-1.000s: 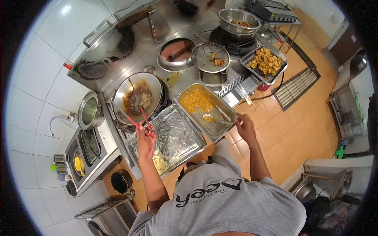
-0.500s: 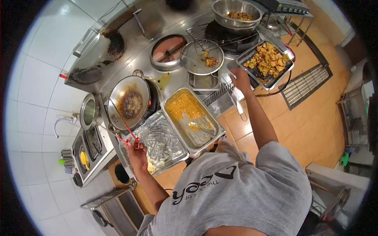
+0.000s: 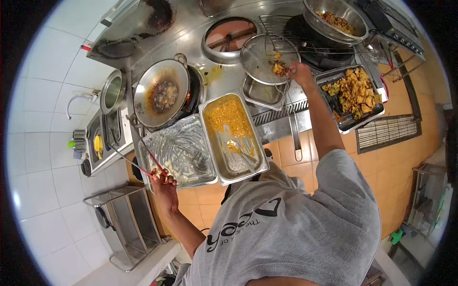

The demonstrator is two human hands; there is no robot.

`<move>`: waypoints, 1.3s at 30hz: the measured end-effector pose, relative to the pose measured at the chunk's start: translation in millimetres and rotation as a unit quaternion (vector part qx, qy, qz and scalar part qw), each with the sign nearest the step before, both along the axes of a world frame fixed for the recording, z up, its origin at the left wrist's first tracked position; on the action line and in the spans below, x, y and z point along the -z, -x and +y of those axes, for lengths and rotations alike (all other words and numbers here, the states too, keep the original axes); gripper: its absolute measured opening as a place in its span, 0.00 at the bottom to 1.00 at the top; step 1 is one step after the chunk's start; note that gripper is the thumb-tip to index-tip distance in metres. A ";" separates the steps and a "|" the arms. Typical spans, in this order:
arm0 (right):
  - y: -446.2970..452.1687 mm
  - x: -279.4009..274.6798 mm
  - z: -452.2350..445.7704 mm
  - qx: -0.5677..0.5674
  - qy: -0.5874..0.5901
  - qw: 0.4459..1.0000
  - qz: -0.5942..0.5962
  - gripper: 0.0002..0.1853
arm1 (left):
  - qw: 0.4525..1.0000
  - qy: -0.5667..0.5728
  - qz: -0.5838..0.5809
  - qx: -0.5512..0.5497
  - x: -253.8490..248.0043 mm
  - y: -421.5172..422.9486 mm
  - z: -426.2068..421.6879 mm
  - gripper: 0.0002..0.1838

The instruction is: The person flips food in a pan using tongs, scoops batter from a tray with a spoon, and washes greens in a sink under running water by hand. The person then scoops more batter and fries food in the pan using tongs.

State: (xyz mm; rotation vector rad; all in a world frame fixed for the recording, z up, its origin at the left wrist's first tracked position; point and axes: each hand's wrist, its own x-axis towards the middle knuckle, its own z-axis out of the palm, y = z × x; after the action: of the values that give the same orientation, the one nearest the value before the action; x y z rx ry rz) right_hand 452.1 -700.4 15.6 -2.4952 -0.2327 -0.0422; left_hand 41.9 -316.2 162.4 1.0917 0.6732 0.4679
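Note:
My left hand is closed around the red handles of long, thin tongs, whose arms spread apart over the left edge of a metal tray smeared with pale batter. My right hand reaches over a round mesh strainer. Its fingertips are closed at a browned fried piece lying on the mesh. Under the strainer sits a small metal pan. Beside the batter tray, a deep pan holds yellow, lumpy batter with a spoon in it.
A wok with dark oil sits over a lit burner at left. At right, a tray holds a pile of fried pieces. A steel bowl with browned food stands at the back right. A metal pot is near the left wall.
My right hand has moved from beside the fried-food tray to the strainer, its fingers now at a fried piece. My left hand still holds the tongs, lower against the batter tray. The view has shifted.

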 end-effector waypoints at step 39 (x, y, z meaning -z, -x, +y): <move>99.2 -49.4 -166.4 0.206 -0.114 0.972 0.003 0.28 | 0.993 0.071 -0.020 0.090 9.3 -37.1 -13.7 0.19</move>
State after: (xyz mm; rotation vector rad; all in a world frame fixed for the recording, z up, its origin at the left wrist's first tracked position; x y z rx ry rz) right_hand 352.9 -866.8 65.0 -2.2723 0.2818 -0.2183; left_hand 79.0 -330.0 153.1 0.9944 0.5585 0.2819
